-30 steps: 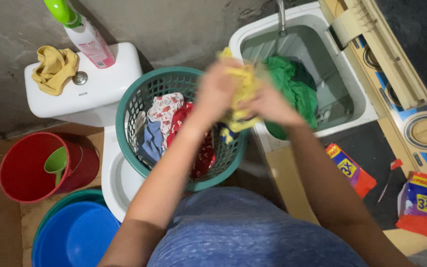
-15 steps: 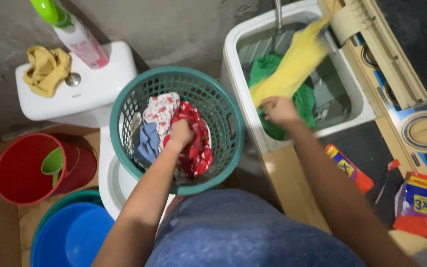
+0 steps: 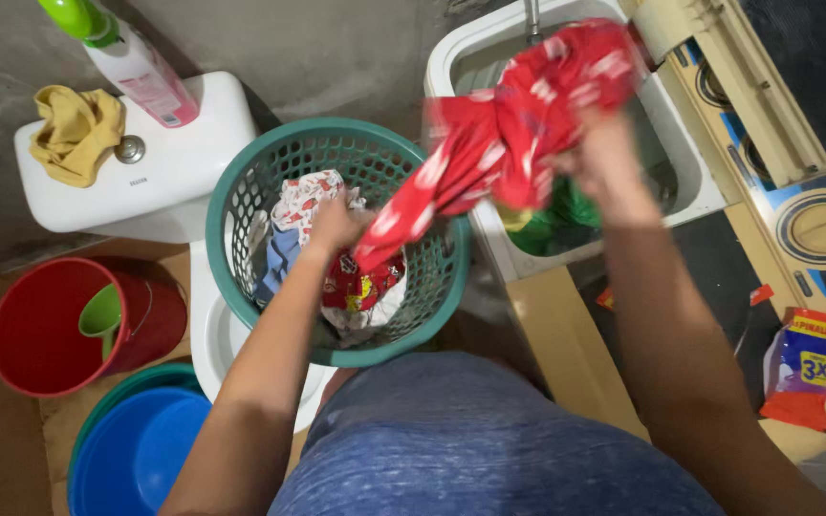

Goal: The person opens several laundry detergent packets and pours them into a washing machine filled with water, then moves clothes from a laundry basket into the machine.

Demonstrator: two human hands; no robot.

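A red garment with white print (image 3: 509,124) stretches from the green laundry basket (image 3: 241,191) up over the white washing tub (image 3: 451,48). My right hand (image 3: 599,158) grips its upper bunch above the tub. My left hand (image 3: 335,225) holds its lower end inside the basket. In the basket lie a white printed cloth (image 3: 303,196), a blue cloth (image 3: 274,263) and another red piece (image 3: 360,287). Green clothes (image 3: 561,225) and a bit of yellow cloth (image 3: 515,220) lie in the tub.
The basket rests on a white toilet (image 3: 160,172), with a yellow rag (image 3: 69,129) and a spray bottle (image 3: 131,57) on its tank. A red bucket with a green dipper (image 3: 45,325) and blue basins (image 3: 136,449) stand at left. Detergent sachets (image 3: 805,377) lie at right.
The yellow cloth went from my hands into the tub. My left hand reached into the basket, and both hands now lift the red garment toward the tub.
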